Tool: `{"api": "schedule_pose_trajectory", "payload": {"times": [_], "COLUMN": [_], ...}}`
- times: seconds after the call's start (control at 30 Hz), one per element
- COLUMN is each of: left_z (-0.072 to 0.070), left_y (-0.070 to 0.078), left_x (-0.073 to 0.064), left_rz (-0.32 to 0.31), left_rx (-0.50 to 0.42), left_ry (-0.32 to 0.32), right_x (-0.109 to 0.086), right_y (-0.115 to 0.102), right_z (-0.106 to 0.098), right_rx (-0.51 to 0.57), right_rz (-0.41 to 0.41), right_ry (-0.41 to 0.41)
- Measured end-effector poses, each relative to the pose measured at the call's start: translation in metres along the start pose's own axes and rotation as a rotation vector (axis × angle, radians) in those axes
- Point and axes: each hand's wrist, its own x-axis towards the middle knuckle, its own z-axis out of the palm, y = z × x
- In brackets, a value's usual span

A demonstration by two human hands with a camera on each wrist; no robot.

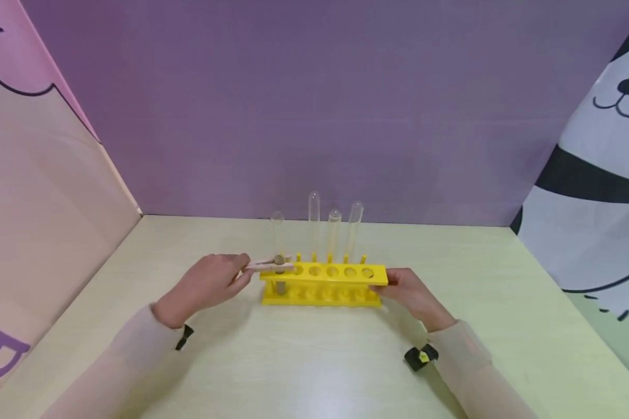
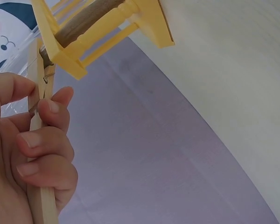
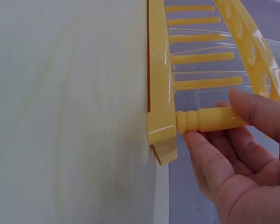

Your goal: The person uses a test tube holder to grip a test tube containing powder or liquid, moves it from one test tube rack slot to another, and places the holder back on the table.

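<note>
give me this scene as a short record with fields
left grip: holds wooden test tube clamp
right grip: holds rack's right end post
rack: yellow test tube rack, on pale tabletop
leftmost hole: test tube with brownish contents, clamp at its upper end
behind holes: four clear test tubes, rounded ends up
backdrop: purple panel

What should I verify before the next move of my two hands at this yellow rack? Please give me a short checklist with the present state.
1. Left grip holds the wooden test-tube clamp: ok.
2. Brownish test tube sits in the leftmost hole of the yellow test-tube rack: ok.
3. Clamp is tight enough on that tube: cannot tell.
4. Right grip steadies the rack by its end post: ok.
5. Four clear test tubes stand closed end up: ok.
</note>
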Motion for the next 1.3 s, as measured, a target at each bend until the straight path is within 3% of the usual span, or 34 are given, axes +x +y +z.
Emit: {"api": "schedule_pose_trajectory", "payload": {"times": [0.33, 1.3], "left_z": [-0.006, -0.015], "left_y": [0.001, 0.002], "left_x": [0.002, 0.002], "left_rz": [0.017, -0.047], "left_rx": [0.006, -0.013], "left_ry": [0.014, 0.012], "right_x": [0.001, -0.002], "right_y": [-0.001, -0.002], "right_z": [-0.001, -0.001], "right_rx": [-0.002, 0.002], "right_rz": [0.001, 0.009], "right_ry": [0.001, 0.001]}}
